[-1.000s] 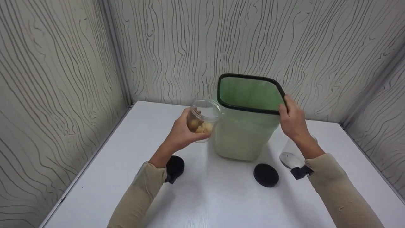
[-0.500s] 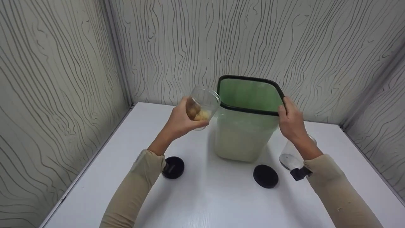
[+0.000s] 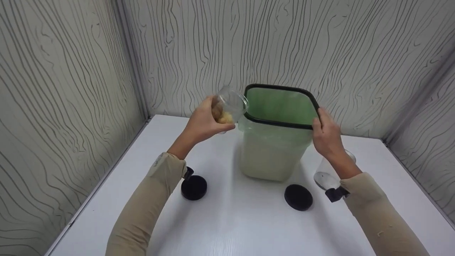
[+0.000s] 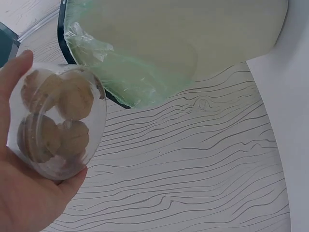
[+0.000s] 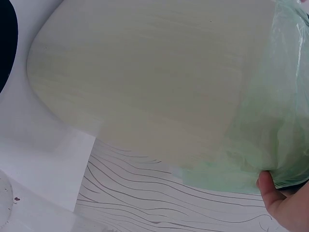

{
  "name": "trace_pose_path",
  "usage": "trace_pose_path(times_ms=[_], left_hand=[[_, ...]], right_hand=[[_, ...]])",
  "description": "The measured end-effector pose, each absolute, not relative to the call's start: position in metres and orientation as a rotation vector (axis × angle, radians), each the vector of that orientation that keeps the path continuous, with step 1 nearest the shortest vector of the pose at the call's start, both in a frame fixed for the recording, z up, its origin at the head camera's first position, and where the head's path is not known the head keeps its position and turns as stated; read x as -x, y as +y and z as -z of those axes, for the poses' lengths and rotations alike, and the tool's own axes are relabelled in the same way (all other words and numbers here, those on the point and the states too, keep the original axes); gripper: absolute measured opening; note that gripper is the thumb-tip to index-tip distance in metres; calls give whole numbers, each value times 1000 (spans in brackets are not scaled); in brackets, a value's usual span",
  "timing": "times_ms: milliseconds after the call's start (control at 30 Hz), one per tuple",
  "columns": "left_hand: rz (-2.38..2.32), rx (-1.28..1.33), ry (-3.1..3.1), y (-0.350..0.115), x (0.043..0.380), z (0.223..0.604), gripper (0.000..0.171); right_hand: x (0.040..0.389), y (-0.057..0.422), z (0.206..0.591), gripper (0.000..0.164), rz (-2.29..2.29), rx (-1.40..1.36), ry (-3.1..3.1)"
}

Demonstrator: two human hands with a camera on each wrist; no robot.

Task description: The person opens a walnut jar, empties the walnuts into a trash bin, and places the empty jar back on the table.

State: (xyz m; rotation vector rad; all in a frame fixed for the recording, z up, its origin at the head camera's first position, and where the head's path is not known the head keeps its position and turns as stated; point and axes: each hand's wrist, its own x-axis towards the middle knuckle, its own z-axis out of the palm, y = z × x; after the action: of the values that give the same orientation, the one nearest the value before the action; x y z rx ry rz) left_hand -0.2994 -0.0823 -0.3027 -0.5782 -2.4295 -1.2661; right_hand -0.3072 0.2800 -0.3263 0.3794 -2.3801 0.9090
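My left hand (image 3: 204,121) grips a clear plastic jar (image 3: 233,101) that leans to the right, its open mouth at the left rim of a trash bin (image 3: 272,153). Several round brown and yellowish cookies (image 4: 72,96) lie in the jar, seen through its base in the left wrist view. The bin is whitish, with a black rim and a green plastic liner (image 3: 280,105) folded over it. With the thumb outside, my right hand (image 3: 327,137) holds the bin's right rim and liner. The bin's inner bottom is hidden.
Two round black lids (image 3: 298,197) lie on the white table (image 3: 234,227), one nearer the left forearm. A second clear jar (image 3: 327,176) lies partly behind my right wrist. Wood-patterned panels (image 3: 199,53) enclose the table at the back and sides.
My left hand has risen and tipped the jar further to the right, bringing its mouth to the bin's rim. My right hand keeps its hold on the bin.
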Motion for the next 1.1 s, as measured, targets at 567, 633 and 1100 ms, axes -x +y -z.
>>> trace_pose_path(times_ms=[567, 633, 1100], left_hand=[[729, 538, -2544, -69, 307, 277, 100], [694, 535, -2539, -68, 308, 275, 100], [356, 591, -2442, -64, 320, 271, 92]], right_hand=[[308, 279, 328, 52, -917, -375, -2383], [307, 279, 328, 52, -914, -378, -2374], [306, 278, 330, 54, -917, -382, -2347]])
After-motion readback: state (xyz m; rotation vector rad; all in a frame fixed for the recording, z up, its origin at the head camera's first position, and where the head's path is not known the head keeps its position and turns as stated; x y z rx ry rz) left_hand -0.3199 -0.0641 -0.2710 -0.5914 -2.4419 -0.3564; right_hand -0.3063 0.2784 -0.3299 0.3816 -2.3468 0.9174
